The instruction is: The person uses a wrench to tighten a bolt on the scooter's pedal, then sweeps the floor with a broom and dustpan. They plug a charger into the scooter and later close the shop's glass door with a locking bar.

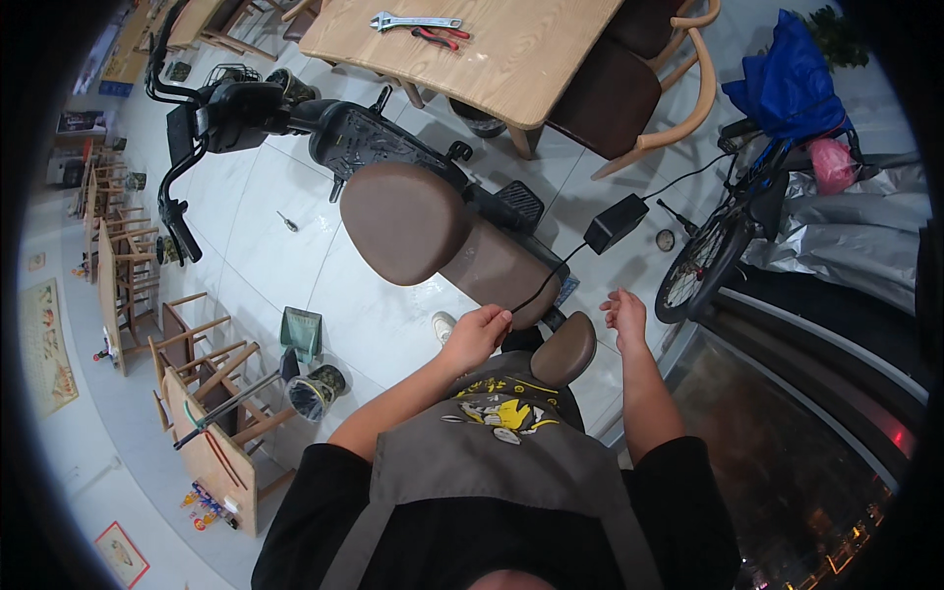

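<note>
Two hands are working in the middle of the frame. The left hand is closing around a thin black cable beside the brown scooter seat. The cable is running up to the black charger box. The right hand is hanging open and empty. Next, I think, the cable is needing a gentle, steady pull.

Left of the scooter, bare floor lies open, only a small screwdriver on it. Right of the scooter, the charger, its cable, a bicycle and chairs crowd the way.
</note>
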Demonstrator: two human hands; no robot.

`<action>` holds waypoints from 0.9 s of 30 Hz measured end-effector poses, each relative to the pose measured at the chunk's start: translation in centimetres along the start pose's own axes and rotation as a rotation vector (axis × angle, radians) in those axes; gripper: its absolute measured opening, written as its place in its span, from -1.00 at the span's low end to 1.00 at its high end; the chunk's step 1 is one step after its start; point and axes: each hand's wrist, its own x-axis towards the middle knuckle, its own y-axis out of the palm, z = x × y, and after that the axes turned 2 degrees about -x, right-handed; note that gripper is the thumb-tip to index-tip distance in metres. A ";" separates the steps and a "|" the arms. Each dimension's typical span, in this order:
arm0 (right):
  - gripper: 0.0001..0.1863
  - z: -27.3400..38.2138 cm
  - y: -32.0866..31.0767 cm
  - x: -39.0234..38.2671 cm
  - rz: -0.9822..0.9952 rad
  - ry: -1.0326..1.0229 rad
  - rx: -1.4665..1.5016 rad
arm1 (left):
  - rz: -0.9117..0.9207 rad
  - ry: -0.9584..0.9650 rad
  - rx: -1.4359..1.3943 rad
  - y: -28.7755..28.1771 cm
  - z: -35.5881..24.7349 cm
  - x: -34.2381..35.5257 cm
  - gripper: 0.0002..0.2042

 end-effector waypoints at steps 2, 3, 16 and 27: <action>-0.60 -3.4 -1.2 2.2 -0.096 0.091 -0.061 | -0.007 -0.011 0.089 0.2 -0.2 0.2 -0.68; -0.58 -5.0 -1.5 3.0 0.001 0.190 -0.033 | 0.005 -0.005 0.073 0.3 -0.3 0.2 -0.69; -0.66 -16.2 3.9 6.5 0.585 0.964 0.717 | -0.019 -0.137 -0.065 0.4 -2.9 1.1 -0.71; -0.83 -11.8 2.5 3.3 0.376 0.730 0.583 | -0.053 -0.066 0.093 -3.3 -2.3 2.3 -0.70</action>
